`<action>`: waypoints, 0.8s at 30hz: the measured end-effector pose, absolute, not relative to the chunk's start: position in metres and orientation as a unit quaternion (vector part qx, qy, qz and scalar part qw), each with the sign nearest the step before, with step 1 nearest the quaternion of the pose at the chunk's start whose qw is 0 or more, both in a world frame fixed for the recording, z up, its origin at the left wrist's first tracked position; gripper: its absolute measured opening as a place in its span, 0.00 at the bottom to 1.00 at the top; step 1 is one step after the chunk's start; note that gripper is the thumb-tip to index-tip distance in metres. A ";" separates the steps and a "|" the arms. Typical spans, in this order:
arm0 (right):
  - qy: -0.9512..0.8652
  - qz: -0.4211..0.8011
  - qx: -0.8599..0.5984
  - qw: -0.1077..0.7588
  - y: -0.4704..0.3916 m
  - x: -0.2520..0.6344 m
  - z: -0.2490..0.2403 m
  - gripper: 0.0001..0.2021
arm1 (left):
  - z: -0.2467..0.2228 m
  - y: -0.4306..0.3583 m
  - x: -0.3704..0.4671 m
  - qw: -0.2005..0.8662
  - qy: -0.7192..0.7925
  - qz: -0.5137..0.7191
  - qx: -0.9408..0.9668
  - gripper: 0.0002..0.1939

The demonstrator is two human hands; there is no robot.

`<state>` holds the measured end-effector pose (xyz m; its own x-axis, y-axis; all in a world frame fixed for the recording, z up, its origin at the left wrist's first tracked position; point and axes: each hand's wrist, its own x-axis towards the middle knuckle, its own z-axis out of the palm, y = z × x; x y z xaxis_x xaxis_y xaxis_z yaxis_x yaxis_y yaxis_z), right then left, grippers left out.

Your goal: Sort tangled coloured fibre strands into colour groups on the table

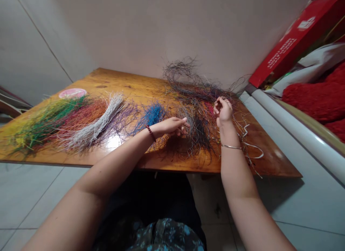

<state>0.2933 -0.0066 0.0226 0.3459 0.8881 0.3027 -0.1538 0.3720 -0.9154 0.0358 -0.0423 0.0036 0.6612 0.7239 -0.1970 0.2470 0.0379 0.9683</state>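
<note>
My left hand [175, 126], with a dark red bead bracelet at the wrist, hovers over the near middle of the wooden table, beside a grey and black bunch of thin strands [198, 130]. Its fingers are bent together; anything between them is too small to make out. My right hand [223, 108], above a bangle, is at the right end of a dark tangled heap [188, 82]. Its thumb and fingertips are pinched, and what they hold is too fine to tell. A blue bunch [154, 114] lies left of my left hand.
White [101, 123], orange-red [88, 114], green [59, 118] and yellow strand bunches lie on the table's left, near a pink round item [72, 93]. White curled strips [253, 146] lie at right. Beyond stand a red box [293, 39] and red fluffy material [315, 96].
</note>
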 end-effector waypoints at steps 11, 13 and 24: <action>-0.451 0.360 -0.429 0.695 -0.005 0.287 0.022 0.10 | 0.002 -0.039 0.039 0.563 0.376 0.188 0.712 0.32; -0.456 0.355 -0.435 0.691 -0.004 0.283 0.021 0.11 | 0.000 -0.037 0.039 0.508 0.397 0.236 0.727 0.32; -0.568 0.301 -0.432 0.633 -0.004 0.259 0.006 0.16 | 0.007 -0.042 0.032 0.032 0.449 0.503 0.738 0.13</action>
<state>0.2593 -0.0040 0.0056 0.1735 0.8715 0.4586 0.1098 0.4457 -0.8884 0.0317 -0.0425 0.0072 0.0920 0.6950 0.7131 0.6304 -0.5950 0.4986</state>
